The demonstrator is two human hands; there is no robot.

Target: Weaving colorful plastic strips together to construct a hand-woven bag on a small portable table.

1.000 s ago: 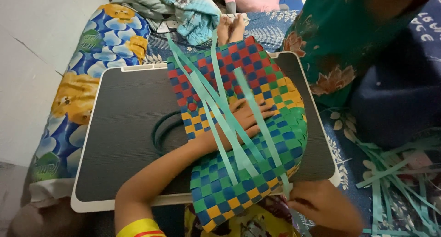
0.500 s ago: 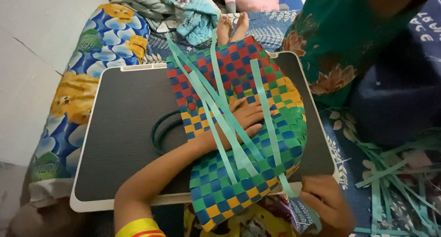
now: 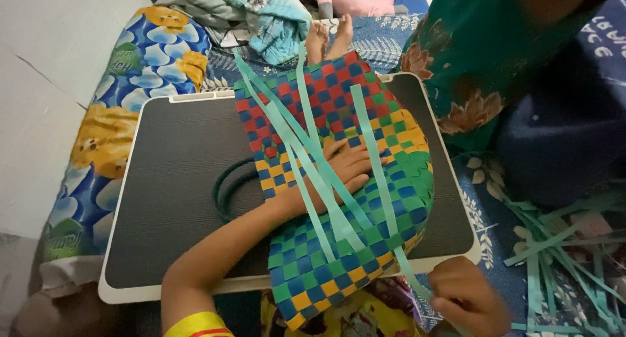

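Lap tray point(image 3: 163, 200), black with a white rim, carries the woven basket point(image 3: 345, 200) from centre to its right edge, overhanging the near edge. Left hand point(image 3: 342, 170) lies flat and open on the checkered weave, pinning loose teal strips point(image 3: 306, 154). Right hand point(image 3: 466, 298), beyond the near right corner, closes on one strip's end. The weave looks light, springy and slick; grip is best at strip ends.
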